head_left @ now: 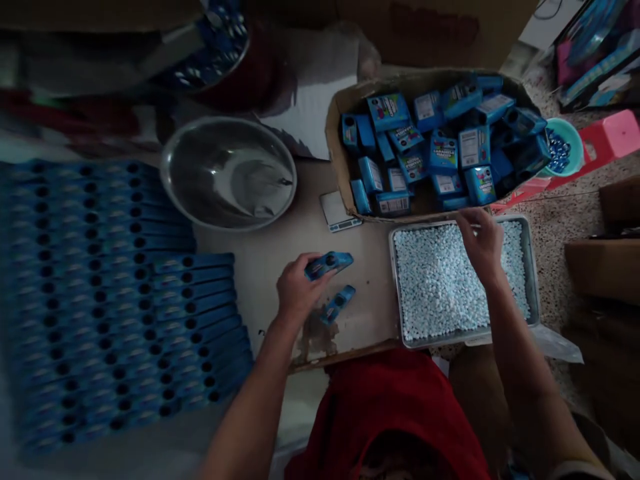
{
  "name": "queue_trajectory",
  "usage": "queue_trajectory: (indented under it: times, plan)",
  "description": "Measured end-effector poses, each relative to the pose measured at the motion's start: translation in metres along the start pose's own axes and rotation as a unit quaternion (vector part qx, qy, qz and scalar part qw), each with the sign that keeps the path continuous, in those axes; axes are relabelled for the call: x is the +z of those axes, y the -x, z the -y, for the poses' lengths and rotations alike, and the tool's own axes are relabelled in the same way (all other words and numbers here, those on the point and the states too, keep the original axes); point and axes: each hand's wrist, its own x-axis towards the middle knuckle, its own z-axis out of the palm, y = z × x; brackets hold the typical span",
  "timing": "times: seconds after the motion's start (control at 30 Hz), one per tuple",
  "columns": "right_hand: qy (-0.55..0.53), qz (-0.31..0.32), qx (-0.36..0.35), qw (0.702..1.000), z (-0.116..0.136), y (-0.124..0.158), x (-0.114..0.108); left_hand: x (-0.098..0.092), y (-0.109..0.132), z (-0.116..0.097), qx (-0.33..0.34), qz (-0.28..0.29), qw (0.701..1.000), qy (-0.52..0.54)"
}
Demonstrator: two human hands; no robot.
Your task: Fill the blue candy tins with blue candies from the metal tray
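Observation:
My left hand (299, 285) is closed around a small blue box (329, 265) with a dark round hole in its upper side. Just below it, a second blue box (339, 304) rests on the table by a dark stain. Over the far edge of a metal tray (395, 287) hovers my right hand (481, 245), its fingers drawn together. Whatever lies between those fingers is too small to make out. Small white and pale-blue pellets (445, 287) fill the tray.
A cardboard box (340, 133) of printed blue boxes (443, 153) stands behind the tray, near a turquoise bowl (575, 143) of shiny blue pieces. A steel bowl (175, 193) and a small scale (341, 213) sit mid-table. Rows of blue boxes (120, 300) cover the left side.

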Motion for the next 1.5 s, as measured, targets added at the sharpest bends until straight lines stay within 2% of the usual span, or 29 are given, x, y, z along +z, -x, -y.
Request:
queue_trajectory:
  times: [0.07,0.13,0.2,0.23,0.3,0.37,0.4,0.47,0.5,0.53,0.57,0.63,0.73,0.8,0.9,1.03,1.13,1.23,1.33,1.43,1.5]
  plan:
    - [0.066,0.024,-0.062,0.996,0.016,-0.054,0.031,-0.002,-0.007,0.025,-0.008,0.029,0.999,-0.034]
    - [0.14,0.075,-0.072,0.985,0.025,-0.098,0.063,-0.006,-0.007,0.039,0.003,0.063,0.997,-0.047]
    - [0.213,0.182,-0.075,0.957,0.03,-0.125,0.095,-0.014,-0.011,0.035,0.035,0.071,0.996,-0.038]
    - [0.251,0.242,-0.08,0.934,0.032,-0.132,0.11,-0.019,-0.018,0.026,0.066,0.058,0.996,-0.029]
    - [0.317,0.33,-0.086,0.885,0.036,-0.135,0.134,-0.025,-0.048,-0.007,0.161,0.007,0.987,-0.007]
    - [0.353,0.36,-0.077,0.86,0.04,-0.131,0.15,-0.02,-0.099,-0.053,0.27,-0.03,0.962,0.003]
    - [0.357,0.36,-0.071,0.859,0.041,-0.128,0.154,-0.012,-0.13,-0.078,0.31,-0.022,0.95,-0.003]
    - [0.357,0.352,-0.07,0.862,0.043,-0.123,0.155,0.017,-0.19,-0.124,0.369,0.038,0.928,-0.029]
    - [0.36,0.347,-0.073,0.863,0.043,-0.12,0.152,0.035,-0.216,-0.142,0.371,0.069,0.925,-0.043]
    - [0.357,0.339,-0.076,0.867,0.042,-0.118,0.148,0.053,-0.237,-0.158,0.344,0.083,0.934,-0.046]
    - [0.344,0.327,-0.078,0.877,0.041,-0.115,0.142,0.07,-0.253,-0.169,0.298,0.088,0.95,-0.035]
    - [0.282,0.283,-0.081,0.913,0.038,-0.107,0.128,0.096,-0.268,-0.181,0.192,0.086,0.978,-0.015]
    - [0.136,0.161,-0.104,0.972,0.031,-0.091,0.11,0.111,-0.261,-0.181,0.097,0.078,0.992,-0.015]
    - [0.06,0.081,-0.119,0.988,0.029,-0.078,0.101,0.112,-0.25,-0.178,0.073,0.066,0.995,-0.006]
    - [-0.017,0.013,-0.114,0.993,0.034,-0.06,0.09,0.107,-0.236,-0.177,0.046,0.042,0.997,0.04]
    - [-0.065,-0.074,-0.054,0.994,0.042,-0.037,0.062,0.082,-0.228,-0.177,0.093,0.014,0.989,0.117]
    - [-0.108,-0.122,0.041,0.986,0.039,-0.015,0.033,0.051,-0.202,-0.171,0.164,-0.005,0.969,0.187]
    - [-0.077,-0.093,0.113,0.986,0.04,0.01,0.014,0.035,-0.151,-0.167,0.191,0.005,0.953,0.234]
    - [0.039,-0.035,0.13,0.99,0.05,0.034,0.006,0.045,-0.094,-0.167,0.148,0.017,0.937,0.317]
    - [0.114,0.007,0.09,0.989,0.059,0.05,-0.004,0.063,-0.057,-0.174,0.105,0.035,0.911,0.397]
    - [0.101,0.065,0.009,0.993,0.058,0.055,-0.015,0.069,-0.046,-0.179,0.111,0.062,0.904,0.409]
